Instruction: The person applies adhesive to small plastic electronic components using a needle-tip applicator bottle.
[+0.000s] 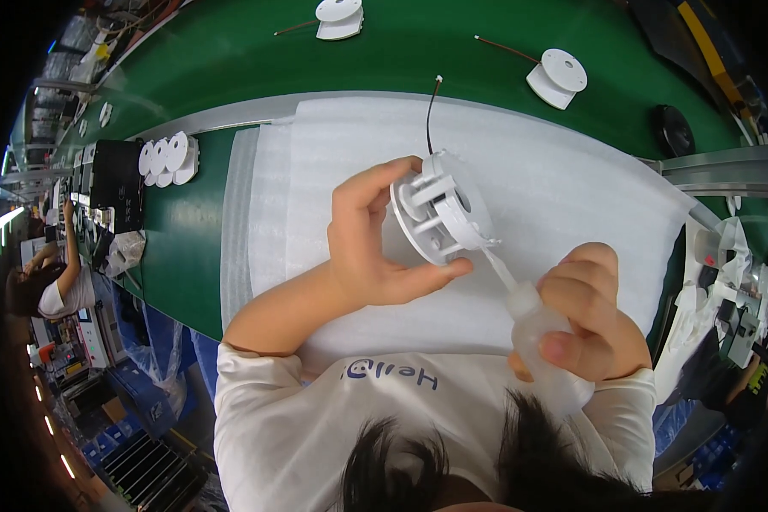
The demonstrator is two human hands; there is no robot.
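Observation:
My left hand [368, 235] grips a round white plastic housing [439, 209] by its rim, fingers on the far side and thumb at the near edge. The housing is tilted so its posts and inner ring show. A thin dark cable with a small white plug [431, 115] sticks out from its far side. In my right hand [582, 311] is a translucent squeeze bottle [544, 337], fingers wrapped round its body. The bottle's narrow nozzle [499, 266] points up at the housing, its tip touching or very close to the lower right edge. Whether anything flows from the tip I cannot tell.
White foam sheet [341, 136] covers the bench before me. Beyond it on the green belt [418, 51] lie two similar white housings with cables [559, 77]. Several more housings [169, 158] stand at left by a black box [118, 183]. Another person [64, 273] works far left.

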